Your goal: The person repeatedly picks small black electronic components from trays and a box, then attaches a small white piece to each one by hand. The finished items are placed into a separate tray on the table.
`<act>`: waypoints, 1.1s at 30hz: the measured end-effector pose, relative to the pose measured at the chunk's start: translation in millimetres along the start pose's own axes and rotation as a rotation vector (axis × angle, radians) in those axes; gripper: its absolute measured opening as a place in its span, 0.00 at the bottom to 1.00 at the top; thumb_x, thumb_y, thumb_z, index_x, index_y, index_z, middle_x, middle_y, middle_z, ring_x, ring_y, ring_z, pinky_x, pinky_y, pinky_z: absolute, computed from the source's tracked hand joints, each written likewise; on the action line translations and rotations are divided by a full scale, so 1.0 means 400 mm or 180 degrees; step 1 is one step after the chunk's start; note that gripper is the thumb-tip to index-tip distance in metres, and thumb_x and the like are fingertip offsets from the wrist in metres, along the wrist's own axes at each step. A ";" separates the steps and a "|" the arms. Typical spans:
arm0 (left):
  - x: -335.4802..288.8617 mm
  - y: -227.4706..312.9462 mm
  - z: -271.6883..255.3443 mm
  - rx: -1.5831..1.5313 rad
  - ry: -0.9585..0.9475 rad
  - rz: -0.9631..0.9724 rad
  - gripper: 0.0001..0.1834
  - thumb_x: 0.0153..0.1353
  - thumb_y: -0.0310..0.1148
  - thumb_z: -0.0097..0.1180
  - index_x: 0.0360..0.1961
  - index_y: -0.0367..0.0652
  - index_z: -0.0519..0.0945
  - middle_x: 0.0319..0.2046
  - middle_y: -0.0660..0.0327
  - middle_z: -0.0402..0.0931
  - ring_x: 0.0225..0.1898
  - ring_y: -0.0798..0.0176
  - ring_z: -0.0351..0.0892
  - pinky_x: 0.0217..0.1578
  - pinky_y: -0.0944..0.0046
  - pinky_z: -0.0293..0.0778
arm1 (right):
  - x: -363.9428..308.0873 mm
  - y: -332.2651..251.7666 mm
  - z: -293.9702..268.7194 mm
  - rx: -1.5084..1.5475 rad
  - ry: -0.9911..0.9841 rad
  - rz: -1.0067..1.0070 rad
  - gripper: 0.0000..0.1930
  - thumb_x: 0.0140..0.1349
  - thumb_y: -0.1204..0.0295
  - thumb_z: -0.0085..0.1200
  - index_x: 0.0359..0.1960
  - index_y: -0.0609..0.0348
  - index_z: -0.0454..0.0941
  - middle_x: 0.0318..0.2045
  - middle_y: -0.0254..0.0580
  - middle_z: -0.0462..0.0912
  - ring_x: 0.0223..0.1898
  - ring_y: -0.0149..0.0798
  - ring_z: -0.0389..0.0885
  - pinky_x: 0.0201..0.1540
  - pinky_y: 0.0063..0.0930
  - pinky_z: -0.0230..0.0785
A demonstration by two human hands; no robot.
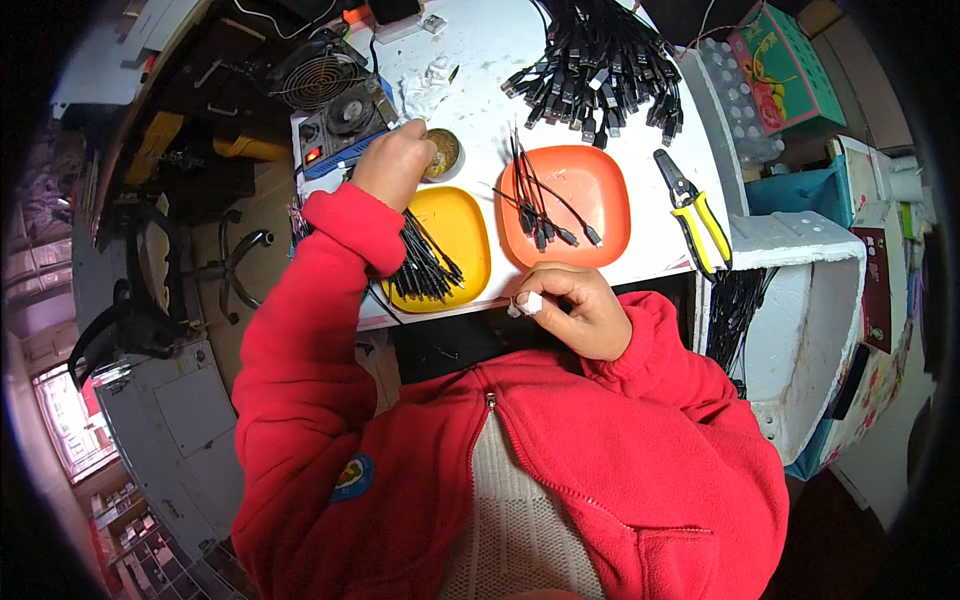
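Observation:
My left hand is closed beside a small round tin with brownish stuff in it, its fingertips at the tin's rim; whatever it pinches is hidden. Below that wrist, a bundle of black cables lies on a yellow tray. At the table's front edge my right hand has its fingers curled together, and a white wrap shows at a fingertip. I cannot make out what is between those fingers. Beyond it, several black cables with plugs rest on an orange tray.
A pile of black USB cables covers the back of the white table. Yellow-handled wire strippers lie at the right. A boxy device with a fan and crumpled tissue are at the left. A white foam box stands beside the table.

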State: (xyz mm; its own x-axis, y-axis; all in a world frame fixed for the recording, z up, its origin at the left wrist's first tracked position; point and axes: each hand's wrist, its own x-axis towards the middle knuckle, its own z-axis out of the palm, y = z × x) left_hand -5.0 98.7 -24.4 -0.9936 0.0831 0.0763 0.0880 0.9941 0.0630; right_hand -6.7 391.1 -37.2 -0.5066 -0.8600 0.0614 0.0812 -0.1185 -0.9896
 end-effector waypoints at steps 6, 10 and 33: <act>0.002 0.000 -0.009 0.0159 -0.0137 0.0143 0.03 0.46 0.21 0.55 0.22 0.36 0.80 0.31 0.50 0.74 0.34 0.47 0.80 0.36 0.55 0.77 | 0.001 0.005 0.000 -0.0033 -0.0017 0.0070 0.05 0.62 0.78 0.51 0.34 0.65 0.78 0.26 0.32 0.75 0.23 0.19 0.66 0.25 0.15 0.58; 0.012 0.011 0.002 0.0293 -0.0212 0.0138 0.02 0.46 0.20 0.54 0.21 0.36 0.79 0.32 0.50 0.75 0.34 0.48 0.80 0.35 0.55 0.77 | 0.002 0.003 -0.006 -0.0077 -0.0004 0.0084 0.05 0.62 0.78 0.50 0.34 0.65 0.78 0.27 0.33 0.75 0.25 0.21 0.67 0.27 0.17 0.59; -0.071 -0.022 -0.107 -0.0971 0.1044 -0.0158 0.07 0.50 0.21 0.61 0.32 0.34 0.80 0.30 0.54 0.74 0.32 0.51 0.77 0.34 0.60 0.72 | -0.002 0.007 0.012 -0.0069 0.0078 0.0215 0.07 0.65 0.73 0.51 0.34 0.64 0.78 0.23 0.29 0.76 0.23 0.19 0.66 0.25 0.16 0.60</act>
State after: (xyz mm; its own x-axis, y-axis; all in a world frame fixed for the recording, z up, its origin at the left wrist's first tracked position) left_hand 25.7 84.6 15.3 -0.9266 -0.0396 0.3740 0.1063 0.9264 0.3613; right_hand -2.1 389.1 -39.5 -0.5215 -0.8532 -0.0086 0.0975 -0.0496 -0.9940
